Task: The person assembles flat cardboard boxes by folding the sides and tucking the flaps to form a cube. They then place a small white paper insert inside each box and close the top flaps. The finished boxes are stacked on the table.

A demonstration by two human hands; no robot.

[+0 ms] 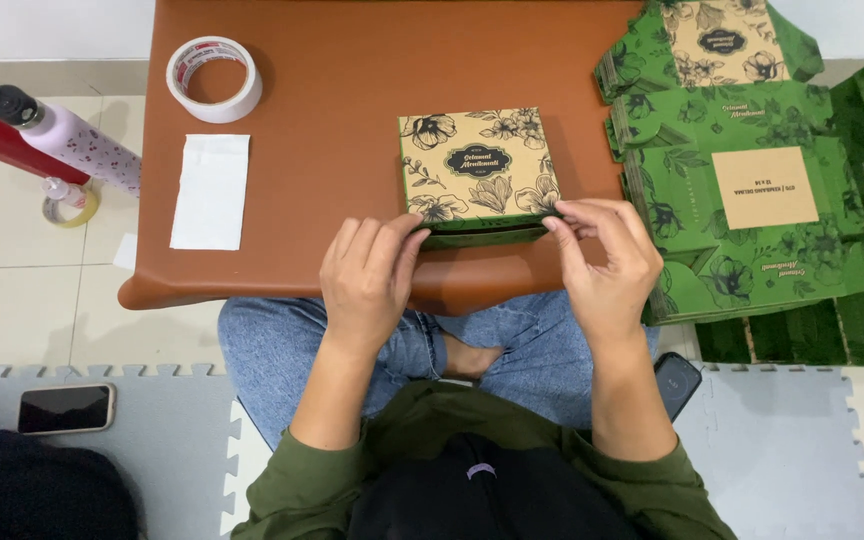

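A small folded box (479,170) with a beige flowered lid and green sides sits on the brown table (342,90), near its front edge. My left hand (370,275) pinches the box's front left corner with thumb and fingers. At the front right corner, my right hand (602,262) grips the lid's edge with its fingertips. The front green flap shows between both hands.
A stack of flat green flowered box blanks (742,200) lies at the right. A roll of tape (214,78) and a white paper sheet (211,190) lie at the left of the table. A bottle (77,145) stands off the table's left. Phones (66,407) (675,382) lie on the floor mat.
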